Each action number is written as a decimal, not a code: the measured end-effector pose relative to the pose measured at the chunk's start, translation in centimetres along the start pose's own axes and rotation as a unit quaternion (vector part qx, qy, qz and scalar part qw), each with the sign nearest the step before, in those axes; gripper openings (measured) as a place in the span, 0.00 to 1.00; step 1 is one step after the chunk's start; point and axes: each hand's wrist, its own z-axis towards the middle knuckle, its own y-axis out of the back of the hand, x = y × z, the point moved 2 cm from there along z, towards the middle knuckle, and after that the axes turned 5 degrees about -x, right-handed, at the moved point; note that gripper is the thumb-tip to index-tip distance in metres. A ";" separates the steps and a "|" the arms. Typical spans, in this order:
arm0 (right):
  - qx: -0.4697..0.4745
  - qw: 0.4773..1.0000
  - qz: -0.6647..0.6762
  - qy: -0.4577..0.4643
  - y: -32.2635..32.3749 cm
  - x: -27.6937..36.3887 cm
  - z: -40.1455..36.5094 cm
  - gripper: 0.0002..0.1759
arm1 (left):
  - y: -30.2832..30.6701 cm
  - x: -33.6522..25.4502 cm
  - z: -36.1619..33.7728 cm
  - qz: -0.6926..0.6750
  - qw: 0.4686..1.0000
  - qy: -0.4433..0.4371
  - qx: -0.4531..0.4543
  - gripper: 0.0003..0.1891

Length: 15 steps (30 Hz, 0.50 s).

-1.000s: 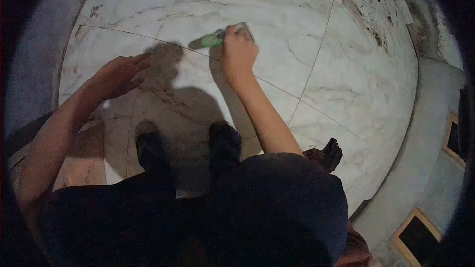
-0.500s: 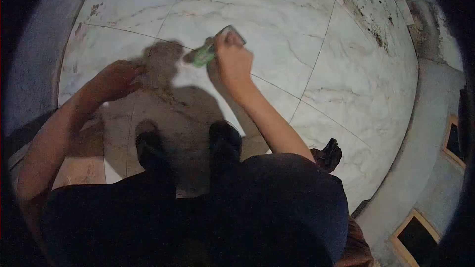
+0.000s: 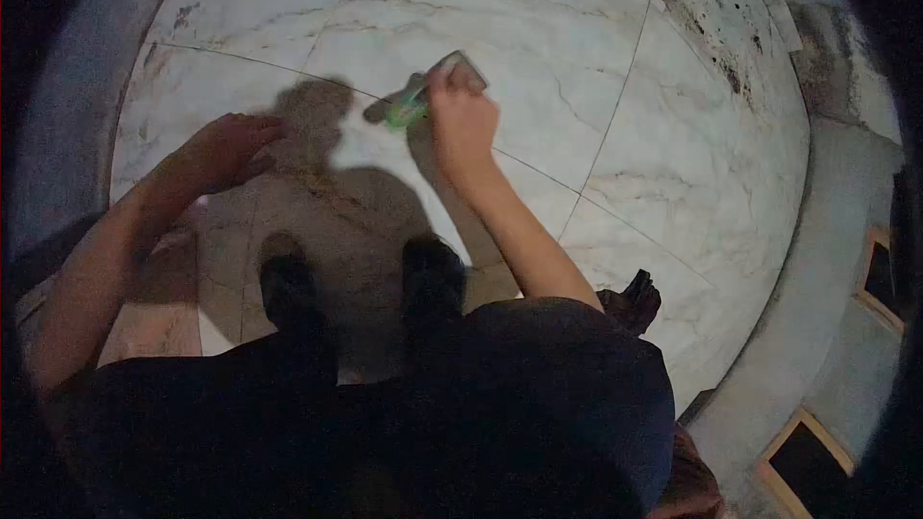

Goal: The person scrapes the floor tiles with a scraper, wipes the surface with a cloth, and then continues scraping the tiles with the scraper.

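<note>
My right hand (image 3: 463, 130) is closed around a small scraper-like tool. Its flat grey blade (image 3: 469, 65) shows past the fingers at the upper right, and a bright green part (image 3: 406, 112) sticks out on the left, blurred. It is close over the marble-look tile floor (image 3: 538, 67), near a joint between tiles. To the left, my left hand (image 3: 229, 149) hovers in shadow with its thumb apart from loosely bent fingers, and nothing shows in it.
My dark shoes (image 3: 433, 274) stand on the tiles below, within my shadow. A crumpled dark thing (image 3: 635, 303) lies right of my knee. Rough, dirt-specked floor (image 3: 716, 48) runs along the upper right. Wooden-framed dark openings (image 3: 808, 466) show at the lower right.
My right hand and the tool have shifted slightly right. My left hand stays nearly where it was.
</note>
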 end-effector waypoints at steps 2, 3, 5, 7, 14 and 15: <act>0.023 0.999 -0.015 -0.033 -0.4 0.2 -0.2 0.17 | -0.2 0.5 0.0 0.005 1.000 -0.001 0.002 0.25; 0.065 0.995 -0.020 -0.073 1.5 -0.3 0.4 0.17 | -0.4 0.6 0.0 0.007 1.000 -0.002 0.003 0.26; -0.017 0.988 0.043 -0.150 1.5 -2.7 1.2 0.15 | -0.3 0.3 -0.1 0.002 1.000 -0.004 -0.015 0.26; 0.002 0.988 0.010 -0.151 0.7 -1.7 0.7 0.13 | 0.1 0.1 -0.3 0.004 1.000 -0.008 -0.027 0.27; 0.043 0.967 -0.003 -0.251 0.9 -3.2 0.7 0.15 | 0.3 -0.5 0.4 -0.008 0.999 0.032 0.016 0.25; 0.042 0.967 -0.001 -0.251 0.4 -3.1 0.4 0.15 | 0.0 -0.2 0.3 0.030 0.999 0.025 0.017 0.25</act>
